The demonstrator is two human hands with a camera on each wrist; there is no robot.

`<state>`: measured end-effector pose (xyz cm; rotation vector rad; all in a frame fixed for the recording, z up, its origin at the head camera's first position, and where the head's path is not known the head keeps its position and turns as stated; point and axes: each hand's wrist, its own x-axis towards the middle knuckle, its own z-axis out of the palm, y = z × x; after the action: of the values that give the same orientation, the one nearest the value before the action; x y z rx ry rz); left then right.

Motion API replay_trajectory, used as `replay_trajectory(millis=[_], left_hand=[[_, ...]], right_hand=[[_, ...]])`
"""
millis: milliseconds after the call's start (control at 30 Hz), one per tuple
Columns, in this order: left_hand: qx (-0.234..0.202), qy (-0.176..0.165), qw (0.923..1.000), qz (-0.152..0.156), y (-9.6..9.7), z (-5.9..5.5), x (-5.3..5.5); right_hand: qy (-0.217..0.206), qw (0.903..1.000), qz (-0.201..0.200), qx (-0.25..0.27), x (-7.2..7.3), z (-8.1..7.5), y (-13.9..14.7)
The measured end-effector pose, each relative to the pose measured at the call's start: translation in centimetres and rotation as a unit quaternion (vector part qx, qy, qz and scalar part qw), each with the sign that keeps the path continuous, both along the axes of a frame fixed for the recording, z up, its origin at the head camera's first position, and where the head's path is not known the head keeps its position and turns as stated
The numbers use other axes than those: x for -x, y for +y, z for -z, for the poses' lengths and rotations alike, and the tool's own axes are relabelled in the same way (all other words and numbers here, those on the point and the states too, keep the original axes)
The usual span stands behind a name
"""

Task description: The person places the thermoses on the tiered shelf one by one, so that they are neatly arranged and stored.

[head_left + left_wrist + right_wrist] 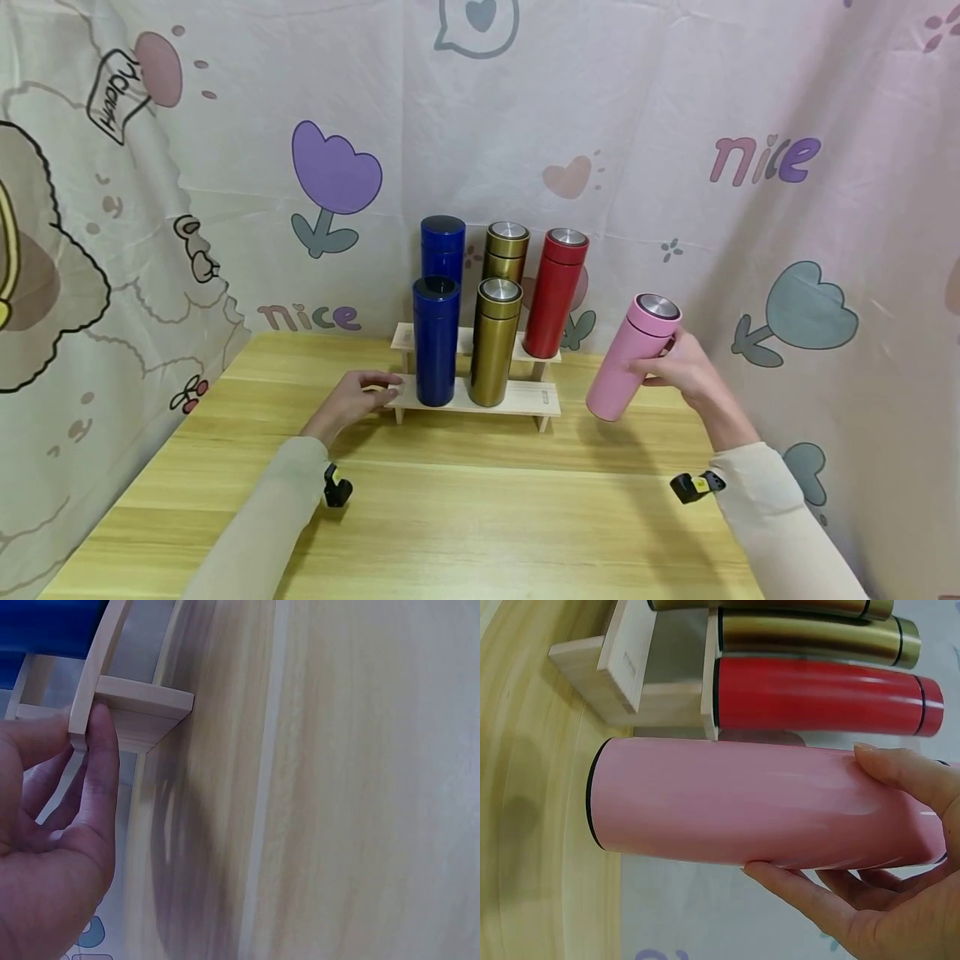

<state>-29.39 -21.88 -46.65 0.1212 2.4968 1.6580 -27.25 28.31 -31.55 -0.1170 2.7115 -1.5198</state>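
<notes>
My right hand (686,367) grips a pink thermos bottle (628,358), tilted and held above the table to the right of a two-tier wooden rack (528,398). In the right wrist view the thumb and fingers wrap the upper part of the pink thermos (727,802). My left hand (356,402) pinches the left end of the rack's lower shelf between thumb and fingers. On that shelf stand a blue thermos (435,346) and a gold thermos (492,350). Behind them, the upper shelf bears another blue thermos (443,246), another gold thermos (507,246) and a red thermos (557,292).
The rack stands near the back of a light wooden table (480,517). A patterned curtain (637,125) hangs close behind it and along the sides. A small black camera is strapped to each wrist.
</notes>
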Motion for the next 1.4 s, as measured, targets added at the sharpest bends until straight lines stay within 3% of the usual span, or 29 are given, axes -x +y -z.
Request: replay_trajectory(millis=[700,1400], left_hand=[[0.01,0.004,0.9999,-0.001,-0.4,0.3,0.0],[0.025,0.003,0.9997,0.003,-0.2,0.1,0.1]], right_hand=[[0.003,0.9992,-0.026,0.03,0.9,-0.6,-5.5],[0.012,0.9976,-0.029,0.062,1.6,0.5,-8.5]])
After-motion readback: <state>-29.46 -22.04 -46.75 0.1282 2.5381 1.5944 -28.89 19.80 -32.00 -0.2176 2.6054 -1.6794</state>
